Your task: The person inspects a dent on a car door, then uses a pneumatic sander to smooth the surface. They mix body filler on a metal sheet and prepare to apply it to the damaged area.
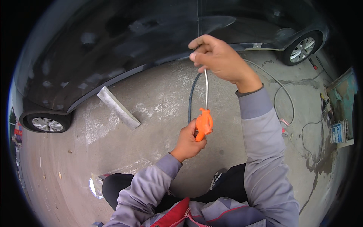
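My left hand is wrapped around an orange air blow gun in front of my knees. The gun's thin, slightly bent metal nozzle points away toward the car. Its far end reaches my right hand, where the tip is hidden. My right hand hovers near the car's lower side, fingers loosely curled and thumb and forefinger apart, nothing visible between them. A dark hose arcs from near my left hand up behind my right. Ahead stands a dark car with pale, dull patches on its panels.
A long pale strip lies on the concrete floor at left. Car wheels stand at left and far right. A grey hose loops on the right, near a labelled bucket. A round, shiny-rimmed item sits beside my left knee.
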`<state>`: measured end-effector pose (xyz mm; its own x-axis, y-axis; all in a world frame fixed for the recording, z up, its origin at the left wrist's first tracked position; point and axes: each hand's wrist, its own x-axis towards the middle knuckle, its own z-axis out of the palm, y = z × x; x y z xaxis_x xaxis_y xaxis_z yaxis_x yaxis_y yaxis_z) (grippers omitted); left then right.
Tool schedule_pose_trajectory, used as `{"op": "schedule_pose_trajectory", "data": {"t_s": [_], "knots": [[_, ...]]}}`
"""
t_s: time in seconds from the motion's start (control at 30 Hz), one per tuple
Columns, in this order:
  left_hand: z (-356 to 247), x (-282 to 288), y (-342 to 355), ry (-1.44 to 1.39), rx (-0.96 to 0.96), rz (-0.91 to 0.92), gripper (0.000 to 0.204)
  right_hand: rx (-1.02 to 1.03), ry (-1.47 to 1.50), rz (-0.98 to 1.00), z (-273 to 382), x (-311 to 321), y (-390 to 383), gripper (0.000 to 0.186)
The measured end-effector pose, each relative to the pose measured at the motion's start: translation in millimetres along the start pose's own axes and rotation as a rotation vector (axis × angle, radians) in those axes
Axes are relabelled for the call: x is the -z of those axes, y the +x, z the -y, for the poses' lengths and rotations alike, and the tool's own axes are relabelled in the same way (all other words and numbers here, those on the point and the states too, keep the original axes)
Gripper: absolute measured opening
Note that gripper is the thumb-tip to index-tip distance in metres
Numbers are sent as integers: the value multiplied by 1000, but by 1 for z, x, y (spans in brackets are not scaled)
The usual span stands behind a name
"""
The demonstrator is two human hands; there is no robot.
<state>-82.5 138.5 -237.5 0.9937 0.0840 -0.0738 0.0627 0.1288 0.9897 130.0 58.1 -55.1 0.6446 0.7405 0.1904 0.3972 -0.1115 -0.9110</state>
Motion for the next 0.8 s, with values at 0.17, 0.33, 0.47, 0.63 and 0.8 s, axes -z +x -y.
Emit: {"op": "schedule_pose_trajectory", "data": {"t_s": [0.17, 0.33, 0.47, 0.63, 0.8], "knots": [[-16, 15, 25, -40, -51, -410, 58, -13, -330, 70, -17, -36, -5, 93], [-34, 33, 34, -26, -89, -365, 64, -118, -431, 234, -28, -79, -11, 51], [-27, 24, 32, -106, -194, -296, 84, -79, -444, 127, -17, -76, -12, 34], [-31, 32, 40, 176, -157, -509, 69, 9, -96, -306, 6, -51, -11, 33], [-53, 46, 27, 145, -89, -320, 72, 186, 215, -412, 26, -56, -14, 29]]}}
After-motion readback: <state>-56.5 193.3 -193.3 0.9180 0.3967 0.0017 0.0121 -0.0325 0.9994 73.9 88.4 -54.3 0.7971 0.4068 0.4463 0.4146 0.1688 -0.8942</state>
